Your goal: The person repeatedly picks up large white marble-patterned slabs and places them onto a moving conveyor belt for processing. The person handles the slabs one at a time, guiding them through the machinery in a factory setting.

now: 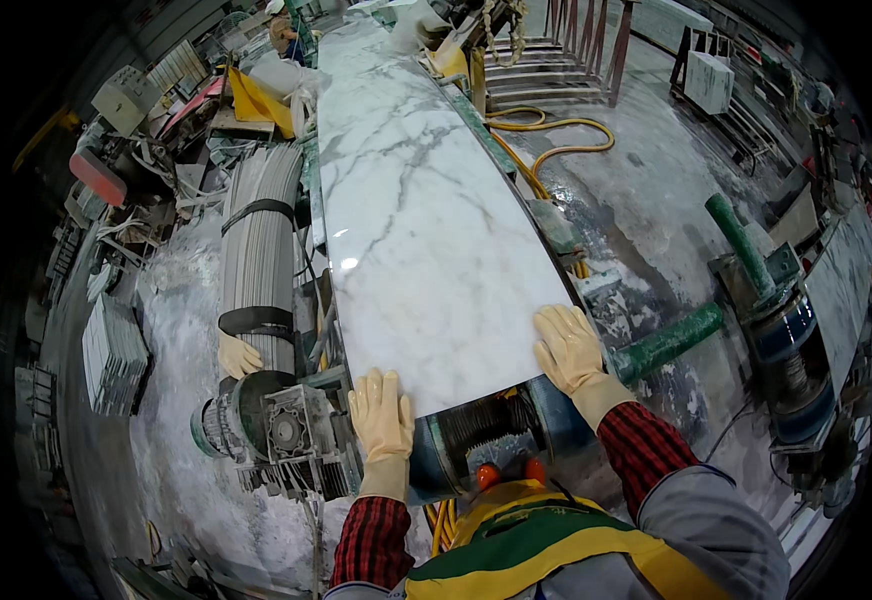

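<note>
A long white marble slab (436, 250) with grey veins stretches away from me over a roller frame. My left hand (383, 420), in a cream rubber glove, lies at the slab's near left corner, its fingers stretched forward. At the near right corner, my gloved right hand (566, 350) rests flat with its fingers extended along the edge. Neither hand is wrapped around anything. Under the slab's near end is a dark blue roller (556, 420).
To the left are a pleated grey bellows (261, 250) with black straps, a loose cream glove (238, 355) and a motor with gearbox (281, 430). Green posts (666, 345) stick up on the right. A yellow hose (586, 125) loops across the wet floor. Far back, a person (286, 38) bends.
</note>
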`<state>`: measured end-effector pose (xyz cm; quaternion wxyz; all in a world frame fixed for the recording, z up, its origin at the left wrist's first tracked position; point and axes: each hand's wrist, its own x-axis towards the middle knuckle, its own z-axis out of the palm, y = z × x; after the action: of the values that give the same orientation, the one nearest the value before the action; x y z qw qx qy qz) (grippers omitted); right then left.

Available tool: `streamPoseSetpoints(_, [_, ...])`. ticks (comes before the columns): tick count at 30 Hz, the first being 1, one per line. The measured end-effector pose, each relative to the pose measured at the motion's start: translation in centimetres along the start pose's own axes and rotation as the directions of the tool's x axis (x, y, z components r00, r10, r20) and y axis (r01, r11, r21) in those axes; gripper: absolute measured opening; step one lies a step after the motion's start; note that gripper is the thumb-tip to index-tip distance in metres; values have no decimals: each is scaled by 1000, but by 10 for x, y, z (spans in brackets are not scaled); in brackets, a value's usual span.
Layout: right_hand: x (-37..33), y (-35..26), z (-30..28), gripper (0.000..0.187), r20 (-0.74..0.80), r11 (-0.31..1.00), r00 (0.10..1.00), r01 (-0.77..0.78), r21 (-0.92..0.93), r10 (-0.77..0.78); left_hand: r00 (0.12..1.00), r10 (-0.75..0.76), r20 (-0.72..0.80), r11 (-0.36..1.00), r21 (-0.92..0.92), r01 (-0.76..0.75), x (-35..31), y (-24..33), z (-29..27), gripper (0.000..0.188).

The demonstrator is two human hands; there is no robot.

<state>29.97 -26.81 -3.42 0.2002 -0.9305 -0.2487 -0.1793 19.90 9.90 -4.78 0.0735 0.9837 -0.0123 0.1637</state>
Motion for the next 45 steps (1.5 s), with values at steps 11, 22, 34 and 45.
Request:
streamPoseSetpoints(11, [-10, -4, 6, 39, -90, 1000, 996, 10, -28, -12, 1000, 15, -19, 1000, 21, -15, -8, -2, 0, 48])
streamPoseSetpoints(22, [-23, 4, 6, 47, -41, 999, 999, -38, -37, 36, 997, 66, -50, 998, -10, -67, -21, -4, 11, 49])
streamPoseSetpoints(34, [-30, -4, 1, 47, -105, 999, 994, -30, 18, 32, 999, 33, 15, 999, -12, -33, -33, -5, 12, 47])
streamPoseSetpoints(45, [-35, -5, -7, 45, -40, 999, 998, -46, 17, 46, 997, 72, -26, 997, 23, -71, -41, -6, 17, 48])
